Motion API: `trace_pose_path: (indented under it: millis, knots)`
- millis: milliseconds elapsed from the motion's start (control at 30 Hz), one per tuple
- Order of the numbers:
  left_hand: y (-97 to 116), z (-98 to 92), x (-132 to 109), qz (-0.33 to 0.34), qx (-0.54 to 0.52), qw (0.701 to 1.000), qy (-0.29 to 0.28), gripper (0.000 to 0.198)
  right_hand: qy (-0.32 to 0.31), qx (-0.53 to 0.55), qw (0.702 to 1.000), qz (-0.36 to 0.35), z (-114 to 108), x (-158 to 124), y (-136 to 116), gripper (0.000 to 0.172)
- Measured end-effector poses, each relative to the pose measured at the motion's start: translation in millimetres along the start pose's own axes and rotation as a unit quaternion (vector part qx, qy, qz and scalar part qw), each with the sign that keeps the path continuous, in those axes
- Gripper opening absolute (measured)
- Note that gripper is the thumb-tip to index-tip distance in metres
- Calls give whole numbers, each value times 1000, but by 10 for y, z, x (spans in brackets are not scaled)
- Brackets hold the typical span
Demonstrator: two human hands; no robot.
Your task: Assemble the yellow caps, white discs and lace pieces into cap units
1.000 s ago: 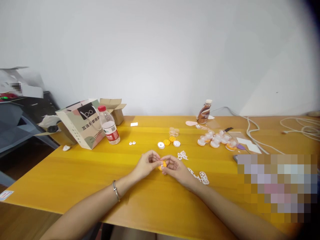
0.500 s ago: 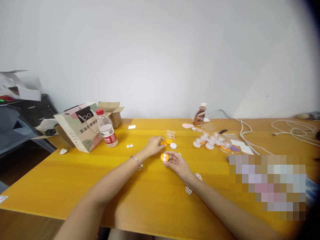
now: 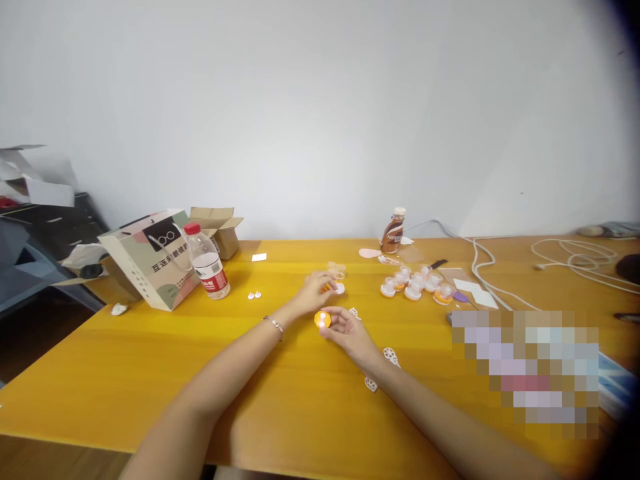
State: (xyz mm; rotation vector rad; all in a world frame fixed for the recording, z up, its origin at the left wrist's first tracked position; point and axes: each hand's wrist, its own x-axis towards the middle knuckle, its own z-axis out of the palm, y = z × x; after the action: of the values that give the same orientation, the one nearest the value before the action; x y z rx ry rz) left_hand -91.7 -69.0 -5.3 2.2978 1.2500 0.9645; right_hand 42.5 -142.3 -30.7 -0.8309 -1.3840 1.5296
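My right hand [image 3: 350,335] pinches an orange round cap [image 3: 323,320] with a bright white face between thumb and fingers, just above the table. Beyond it, my left hand [image 3: 316,292] reaches out with curled fingers, its fingertips at the edge of a white round cap [image 3: 340,289]. Orange round caps [image 3: 327,288] show partly between those fingers. Clear plastic pieces [image 3: 337,269] lie just behind. White openwork pieces, one [image 3: 355,313] near my right hand and another [image 3: 391,357] beside the right forearm, rest on the table.
To the left stand a water bottle [image 3: 207,263], a paper bag [image 3: 159,267] and a cardboard box [image 3: 220,233]. On the right are several clear-topped round pieces [image 3: 414,288], a brown drink bottle [image 3: 393,232] and white cables [image 3: 480,260]. Two small white pieces [image 3: 255,295] lie left of my arm.
My left hand has moved right from the orange caps to the white cap, which has lifted slightly. The right hand keeps its orange cap. The whole view has shifted slightly.
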Motion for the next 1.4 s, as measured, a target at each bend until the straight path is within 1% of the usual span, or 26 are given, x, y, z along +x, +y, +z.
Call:
trace_pose_path:
  millis: [33, 67, 100, 133, 167, 233, 267, 367, 433, 500, 600, 700, 767, 833, 900, 1033, 1167, 1300, 1400]
  knots:
    - [3, -67, -86, -27, -69, 997, 23, 12, 1, -1, 1000, -2, 4, -2, -4, 38]
    - [3, -138, -188, -61, -157, 985, 25, 14, 4, -2, 1000, -5, 11, -5, -9, 38]
    - [3, -209, -299, -91, -237, 967, 18, 17, 7, -2, 1000, -8, 21, -10, -15, 38]
    - [5, -275, -416, -111, -299, 948, 13, 19, 12, -2, 1000, -11, 34, -16, -22, 38]
    - [11, -331, -530, -124, -345, 930, 19, 20, 15, -3, 1000, -14, 48, -24, -31, 38]
    - [36, -409, -732, -148, -403, 903, 24, 23, 21, -6, 1000, -18, 77, -40, -48, 37]
    - [57, -431, -810, -157, -420, 893, 25, 25, 22, -9, 1000, -19, 90, -48, -55, 36]
    - [131, -443, -943, -164, -441, 883, 12, 38, 19, -18, 999, -21, 113, -63, -61, 34]
    - [170, -425, -965, -150, -446, 882, -3, 43, 16, -24, 999, -26, 113, -62, -51, 32]
    - [186, -395, -960, -139, -439, 888, -9, 40, 16, -33, 999, -31, 105, -55, -33, 31]
    - [179, -336, -945, -138, -396, 908, 6, 32, 22, -49, 998, -39, 89, -44, -3, 32]
    - [196, -277, -946, -137, -330, 933, 37, 29, 25, -69, 996, -56, 81, -42, 21, 33]
    - [246, -252, -954, -132, -266, 953, 57, 29, 23, -87, 993, -70, 83, -44, 34, 32]
    - [316, -241, -963, -123, -202, 969, 67, 29, 18, -108, 990, -88, 91, -49, 45, 31]
    - [381, -234, -972, -115, -154, 979, 69, 29, 14, -131, 986, -107, 99, -57, 53, 30]
    - [429, -209, -989, -122, -113, 983, 81, 29, 10, -186, 971, -152, 97, -82, 58, 25]
    - [392, -179, -1007, -141, -127, 979, 77, 28, -3, -268, 941, -207, 63, -110, 58, 20]
    - [364, -170, -1028, -150, -151, 974, 72, 26, -31, -330, 914, -234, 26, -138, 60, 24]
    - [371, -173, -1050, -132, -157, 976, 69, 25, -33, -345, 907, -239, 18, -158, 37, 27]
